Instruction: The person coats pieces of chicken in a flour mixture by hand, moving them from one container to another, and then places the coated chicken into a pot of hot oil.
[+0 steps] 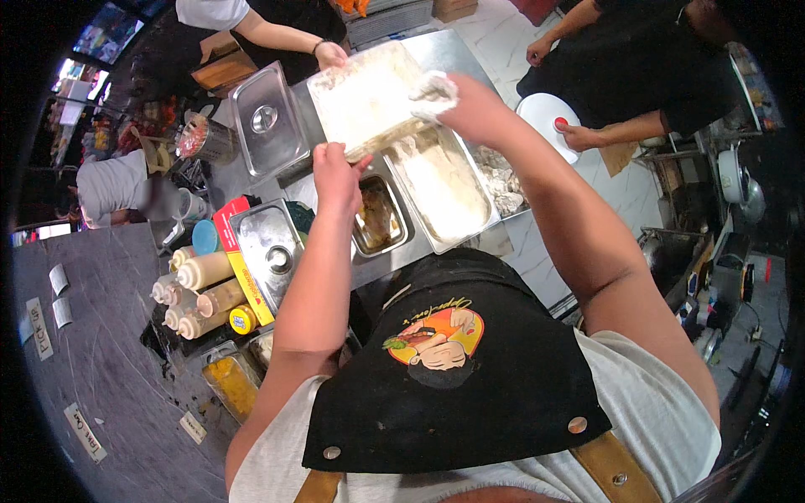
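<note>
My left hand [339, 179] grips the near left corner of a shallow rectangular pan [368, 94], whose pale surface is overexposed. My right hand [475, 110] holds a crumpled white cloth or paper towel [434, 94] against the pan's right edge. Another person's hand [330, 55] touches the far left side of the same pan. Below it and partly covered lies a deep metal pan of white flour-like powder [446, 195]. Left of that, a small steel pan [377, 220] holds a brown, wet food. Floured pieces [503, 182] lie to the right, partly behind my arm.
Steel lids [264, 119] [270, 251] cover pans on the left. Several squeeze bottles [207, 270] stand beside a red and yellow box [242, 264]. At right, a second person holds a round white lid [547, 126] with a red knob. A dark counter [94, 339] spans the lower left.
</note>
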### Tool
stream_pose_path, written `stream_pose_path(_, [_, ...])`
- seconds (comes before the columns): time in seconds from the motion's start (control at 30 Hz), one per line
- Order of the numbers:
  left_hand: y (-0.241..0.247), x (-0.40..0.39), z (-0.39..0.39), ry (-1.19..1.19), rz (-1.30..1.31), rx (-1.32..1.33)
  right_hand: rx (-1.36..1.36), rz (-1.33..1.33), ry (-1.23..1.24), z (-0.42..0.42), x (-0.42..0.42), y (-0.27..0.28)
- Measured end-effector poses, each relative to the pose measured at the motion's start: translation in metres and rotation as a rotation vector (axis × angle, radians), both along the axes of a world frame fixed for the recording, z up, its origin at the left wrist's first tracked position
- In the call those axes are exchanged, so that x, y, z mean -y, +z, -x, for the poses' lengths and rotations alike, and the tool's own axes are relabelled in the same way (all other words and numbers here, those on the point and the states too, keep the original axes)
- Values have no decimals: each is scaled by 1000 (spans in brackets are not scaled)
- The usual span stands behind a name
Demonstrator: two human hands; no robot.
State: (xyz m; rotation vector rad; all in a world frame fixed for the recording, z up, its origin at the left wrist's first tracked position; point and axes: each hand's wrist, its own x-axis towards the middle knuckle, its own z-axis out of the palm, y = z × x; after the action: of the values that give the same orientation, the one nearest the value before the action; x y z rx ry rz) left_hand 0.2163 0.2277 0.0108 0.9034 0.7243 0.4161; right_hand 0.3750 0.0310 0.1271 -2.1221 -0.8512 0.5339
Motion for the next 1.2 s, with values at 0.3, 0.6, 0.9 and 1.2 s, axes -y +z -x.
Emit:
stream_pose_path(0.3, [19,-46,-57,2,-96,28,37,540,212,82,53,-175])
stream_pose_path(0.6, [-19,-39,38,-460,-418,-395,249,331,199,90,28,-216])
stream_pose_path(0.9, [-66,41,99,-923,-1142,-1003,229,532,331,80,26,-169])
stream_pose_path(1.2, [-59,60,63,-956,-975,-1398,132,560,505,63,27,-167])
